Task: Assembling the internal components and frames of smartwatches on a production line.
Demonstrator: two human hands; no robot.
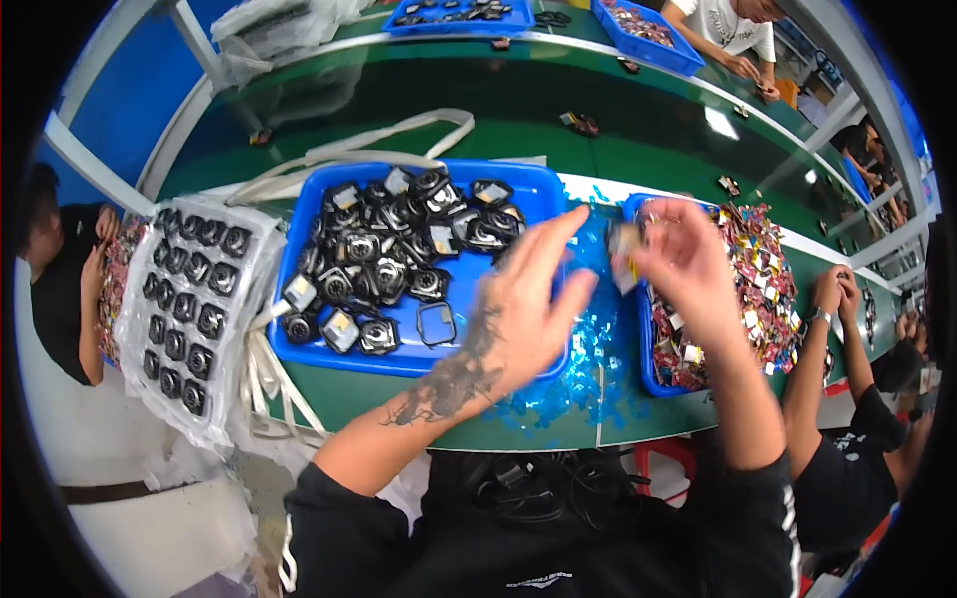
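Note:
My left hand is over the right side of a blue tray with its fingers stretched out and nothing in them. Many black smartwatch cases lie jumbled in that tray, some with pale square pieces in them. My right hand, smeared by motion, is closed near the left rim of a second blue tray. Between its thumb and fingers is a smartwatch case, dark with a pale and yellow piece. Small wired electronic parts in red, white and yellow heap up in the second tray.
Small blue film scraps litter the green table between the trays. At left stands a plastic tray with rows of black watch cases. White straps lie behind the main tray. Co-workers sit left, right and across the conveyor.

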